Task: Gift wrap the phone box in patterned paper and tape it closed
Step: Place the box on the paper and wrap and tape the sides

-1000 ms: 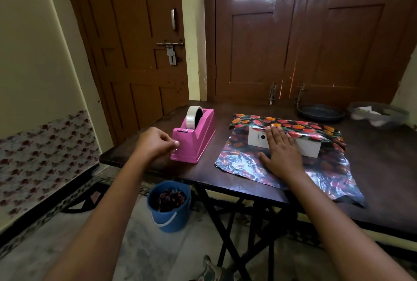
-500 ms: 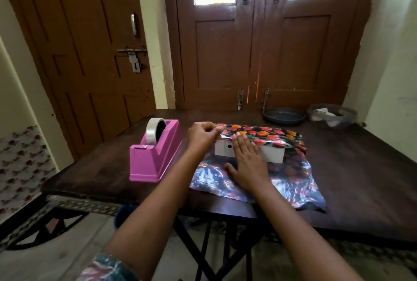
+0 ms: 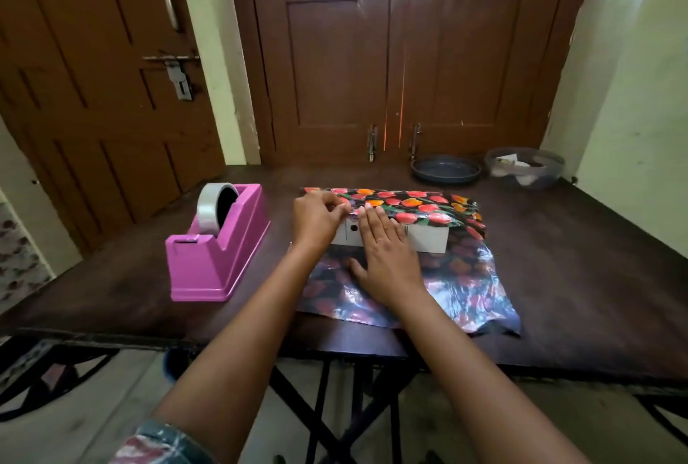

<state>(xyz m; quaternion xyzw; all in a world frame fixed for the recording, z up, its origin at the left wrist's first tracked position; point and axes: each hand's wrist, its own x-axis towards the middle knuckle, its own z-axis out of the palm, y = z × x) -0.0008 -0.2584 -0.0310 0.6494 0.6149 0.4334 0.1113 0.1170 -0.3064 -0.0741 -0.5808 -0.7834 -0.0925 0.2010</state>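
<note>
A white phone box (image 3: 428,239) lies on shiny black paper with red and orange flowers (image 3: 465,277), spread on the dark wooden table (image 3: 577,277). The paper's far flap (image 3: 417,205) is folded over the top of the box. My right hand (image 3: 387,251) lies flat with straight fingers on the box, fingertips at the flap's edge. My left hand (image 3: 318,219) is at the box's left end, its curled fingers pinching something small at the flap's edge; I cannot see a tape piece clearly.
A pink tape dispenser (image 3: 219,251) with a clear roll stands left of the paper. At the table's back right sit a dark shallow dish (image 3: 446,169) and a clear bowl (image 3: 525,167) with small items. Brown doors stand behind the table.
My left hand has left the tape dispenser and come to the left end of the box at the flap's edge. My right hand stays flat on the box. The camera has swung right.
</note>
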